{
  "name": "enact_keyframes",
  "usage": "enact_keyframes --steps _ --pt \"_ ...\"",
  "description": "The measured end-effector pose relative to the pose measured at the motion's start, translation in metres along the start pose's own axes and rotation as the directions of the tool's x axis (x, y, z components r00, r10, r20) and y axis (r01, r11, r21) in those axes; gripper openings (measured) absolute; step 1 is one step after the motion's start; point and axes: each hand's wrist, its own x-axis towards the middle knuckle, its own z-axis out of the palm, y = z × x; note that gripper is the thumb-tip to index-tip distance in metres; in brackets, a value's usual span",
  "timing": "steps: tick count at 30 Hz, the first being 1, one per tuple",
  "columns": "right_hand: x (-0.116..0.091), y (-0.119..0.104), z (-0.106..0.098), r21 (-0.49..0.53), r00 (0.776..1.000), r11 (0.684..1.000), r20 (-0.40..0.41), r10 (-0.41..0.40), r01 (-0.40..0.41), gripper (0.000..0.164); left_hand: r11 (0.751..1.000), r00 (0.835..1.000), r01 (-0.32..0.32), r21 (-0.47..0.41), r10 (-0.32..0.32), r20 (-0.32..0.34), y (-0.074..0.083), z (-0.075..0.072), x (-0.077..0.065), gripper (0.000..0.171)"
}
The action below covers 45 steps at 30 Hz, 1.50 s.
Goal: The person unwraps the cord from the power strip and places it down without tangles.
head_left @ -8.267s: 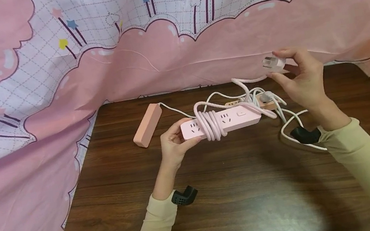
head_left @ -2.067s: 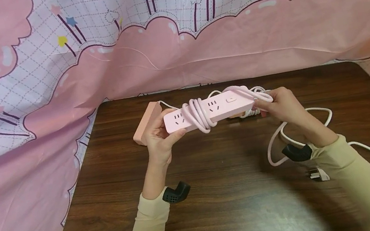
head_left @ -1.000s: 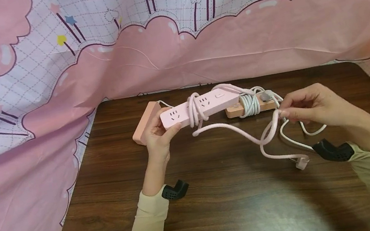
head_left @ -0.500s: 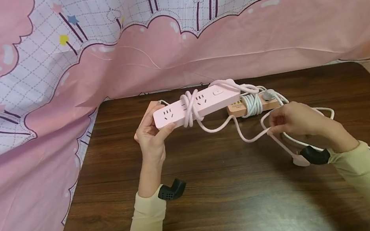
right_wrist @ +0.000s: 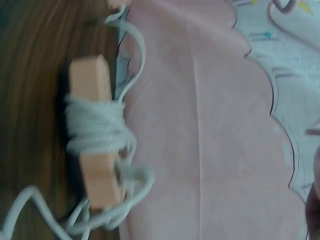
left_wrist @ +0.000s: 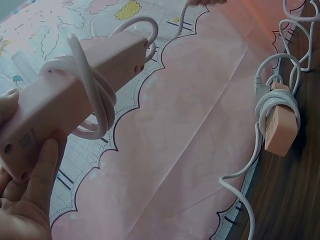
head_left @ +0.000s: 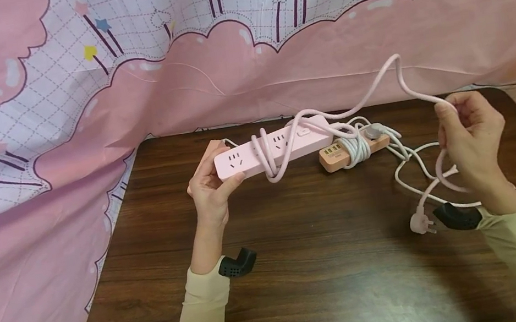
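Observation:
My left hand (head_left: 210,196) grips the left end of a pink power strip (head_left: 306,145), thumb on the front edge, holding it above the table. A few loose turns of its pink cord (head_left: 270,162) wrap round the middle of the strip. From there the cord rises in an arc to my right hand (head_left: 472,137), which pinches it between thumb and fingers. Beyond that hand the cord loops down to its plug (head_left: 419,223), hanging near the right wrist. In the left wrist view the strip (left_wrist: 65,95) shows its side. Only a sliver of my right hand (right_wrist: 314,215) shows in its own wrist view.
An orange power strip (head_left: 334,156) wrapped in white cord lies at the back of the dark wooden table (head_left: 316,286). White cable (head_left: 407,188) trails right from it. An orange block (head_left: 211,148) sits partly behind my left hand. Patterned cloth (head_left: 245,74) hangs behind the table.
Several turns of pink cord round the strip have become fewer, looser ones. My right hand, low by the strip half a second ago, has moved up and right, drawing the cord into a high arc.

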Motion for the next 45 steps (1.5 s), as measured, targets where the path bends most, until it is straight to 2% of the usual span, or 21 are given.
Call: enact_keyframes --steps 2,4,7,10,11,13,15,17,18,20,21,23,25,26,30,32,34,36,40,43,45 --pt "-0.004 0.0 -0.01 0.094 0.999 0.995 -0.042 -0.03 0.034 0.011 1.0 1.0 -0.02 -0.01 0.02 -0.011 0.0 -0.002 0.001 0.043" --pt "-0.009 0.0 -0.02 0.118 0.995 0.991 -0.081 -0.055 0.065 0.012 0.999 0.999 -0.038 -0.014 0.038 -0.024 0.0 -0.004 0.002 0.042" --pt "-0.017 0.001 -0.036 0.213 0.987 0.973 -0.148 -0.059 0.091 0.012 0.999 0.998 -0.048 -0.012 0.047 -0.047 0.0 -0.006 0.005 0.044" --pt "-0.025 0.003 -0.052 0.344 0.979 0.934 -0.205 -0.025 0.096 0.01 0.999 0.997 -0.048 0.001 0.048 -0.066 0.001 -0.008 0.007 0.044" --pt "-0.027 0.004 -0.057 0.419 0.978 0.903 -0.208 -0.003 0.092 0.009 0.999 0.996 -0.048 0.003 0.048 -0.078 0.001 -0.009 0.008 0.043" --pt "-0.031 0.007 -0.069 0.503 0.985 0.861 -0.17 0.015 0.074 0.009 0.999 0.993 -0.047 0.003 0.047 -0.108 0.002 -0.011 0.009 0.041" --pt "-0.034 0.01 -0.081 0.503 0.997 0.864 -0.073 0.018 0.022 0.008 0.999 0.989 -0.042 0.0 0.042 -0.144 0.003 -0.014 0.01 0.039" --pt "-0.037 0.014 -0.093 0.4 0.999 0.916 0.048 -0.004 -0.016 0.006 0.999 0.984 -0.03 -0.028 0.025 -0.178 0.005 -0.016 0.01 0.036" --pt "-0.038 0.015 -0.099 0.299 0.995 0.954 0.099 0.004 -0.034 0.005 0.999 0.981 -0.021 -0.048 0.012 -0.192 0.006 -0.017 0.011 0.036" --pt "-0.039 0.018 -0.109 0.1 0.979 0.993 0.2 0.043 -0.064 0.005 0.997 0.978 -0.008 -0.08 -0.009 -0.208 0.009 -0.019 0.011 0.036" --pt "-0.04 0.02 -0.114 -0.01 0.968 0.997 0.239 0.078 -0.078 0.007 0.995 0.977 -0.002 -0.098 -0.019 -0.211 0.01 -0.019 0.012 0.037" --pt "-0.041 0.024 -0.121 -0.187 0.938 0.98 0.323 0.127 -0.069 0.012 0.993 0.976 0.0 -0.121 -0.027 -0.216 0.011 -0.02 0.012 0.038" --pt "-0.042 0.028 -0.126 -0.318 0.899 0.946 0.396 0.185 -0.054 0.016 0.993 0.976 -0.01 -0.122 -0.017 -0.219 0.012 -0.02 0.014 0.039" --pt "-0.042 0.03 -0.128 -0.392 0.882 0.92 0.426 0.203 -0.022 0.017 0.992 0.975 -0.018 -0.121 -0.009 -0.221 0.012 -0.02 0.014 0.039" --pt "-0.045 0.039 -0.131 -0.543 0.806 0.839 0.511 0.299 0.032 0.014 0.994 0.972 -0.049 -0.097 0.025 -0.234 0.013 -0.019 0.015 0.044" --pt "-0.046 0.043 -0.13 -0.578 0.773 0.813 0.547 0.323 0.07 0.014 0.994 0.972 -0.047 -0.098 0.023 -0.233 0.013 -0.019 0.015 0.045" --pt "-0.049 0.047 -0.13 -0.586 0.746 0.803 0.583 0.323 0.111 0.016 0.993 0.974 -0.032 -0.115 0.005 -0.227 0.014 -0.018 0.014 0.045" --pt "-0.052 0.051 -0.129 -0.58 0.734 0.8 0.609 0.301 0.152 0.02 0.99 0.975 -0.012 -0.14 -0.019 -0.22 0.015 -0.017 0.013 0.046" --pt "-0.057 0.058 -0.125 -0.525 0.698 0.82 0.675 0.238 0.228 0.027 0.986 0.976 0.007 -0.167 -0.043 -0.212 0.016 -0.016 0.012 0.044" --pt "-0.061 0.061 -0.121 -0.489 0.667 0.84 0.71 0.226 0.236 0.028 0.986 0.977 0.013 -0.166 -0.048 -0.207 0.016 -0.016 0.011 0.043" --pt "-0.064 0.063 -0.119 -0.486 0.66 0.84 0.717 0.225 0.242 0.027 0.988 0.978 0.022 -0.154 -0.053 -0.203 0.016 -0.016 0.01 0.043"
